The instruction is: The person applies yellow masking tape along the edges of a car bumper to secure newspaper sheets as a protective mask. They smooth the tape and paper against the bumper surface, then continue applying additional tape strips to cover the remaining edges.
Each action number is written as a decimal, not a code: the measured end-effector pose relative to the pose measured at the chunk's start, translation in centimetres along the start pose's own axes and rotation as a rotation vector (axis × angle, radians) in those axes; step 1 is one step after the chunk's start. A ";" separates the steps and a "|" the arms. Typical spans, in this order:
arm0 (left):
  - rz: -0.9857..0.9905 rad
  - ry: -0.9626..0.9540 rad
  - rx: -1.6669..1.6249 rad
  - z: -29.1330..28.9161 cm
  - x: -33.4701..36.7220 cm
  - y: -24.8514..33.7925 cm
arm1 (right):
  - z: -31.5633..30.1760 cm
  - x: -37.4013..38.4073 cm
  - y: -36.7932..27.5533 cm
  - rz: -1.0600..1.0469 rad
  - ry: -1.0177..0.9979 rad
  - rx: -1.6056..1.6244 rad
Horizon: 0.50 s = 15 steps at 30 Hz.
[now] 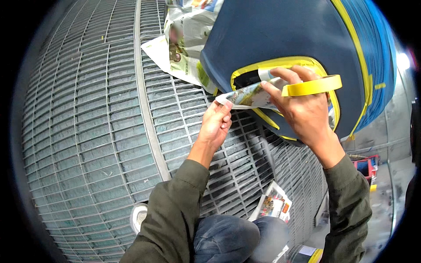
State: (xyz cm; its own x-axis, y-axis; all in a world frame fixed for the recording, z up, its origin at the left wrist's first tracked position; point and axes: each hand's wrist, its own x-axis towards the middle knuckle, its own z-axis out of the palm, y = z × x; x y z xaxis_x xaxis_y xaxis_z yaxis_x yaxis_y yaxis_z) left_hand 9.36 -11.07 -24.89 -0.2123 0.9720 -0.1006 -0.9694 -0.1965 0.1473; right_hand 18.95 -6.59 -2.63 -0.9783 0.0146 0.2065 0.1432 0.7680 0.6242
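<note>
Knees in blue jeans and olive-green sleeves sit closest, the person crouched on a steel floor grating with a folded magazine lying by the leg. Both forearms reach up and forward to a dark blue car body panel edged in yellow masking tape. A sheet of newspaper lies over the taped opening; the left hand pinches its lower left corner between thumb and fingertips, wrist bent slightly back, pulling it flat. The right hand presses on the sheet's upper right edge with spread fingers, a roll of yellow masking tape hanging ringed over them. Done well, this likely means keeping the paper taut and aligned with the taped border, no blue showing inside it, before any strip goes down. More newspaper already covers the panel further up.
</note>
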 end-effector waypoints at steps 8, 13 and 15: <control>0.059 0.135 0.281 -0.9 1.9 2.0 | 1.7 4.0 1.2 -0.121 -0.271 -0.024; 0.543 0.211 0.960 -0.2 3.3 4.5 | 3.4 4.9 1.4 -0.075 -0.273 -0.041; 0.672 0.068 1.069 1.8 3.4 5.1 | 3.5 4.4 1.4 -0.064 -0.293 -0.053</control>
State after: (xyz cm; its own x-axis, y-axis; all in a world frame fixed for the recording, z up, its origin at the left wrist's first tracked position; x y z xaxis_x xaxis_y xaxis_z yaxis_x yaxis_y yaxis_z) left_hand 3.95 -8.48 -22.71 -0.6594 0.7065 0.2569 -0.0914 -0.4146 0.9054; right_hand 14.35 -3.20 -3.47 -0.9859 0.1578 -0.0560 0.0803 0.7388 0.6691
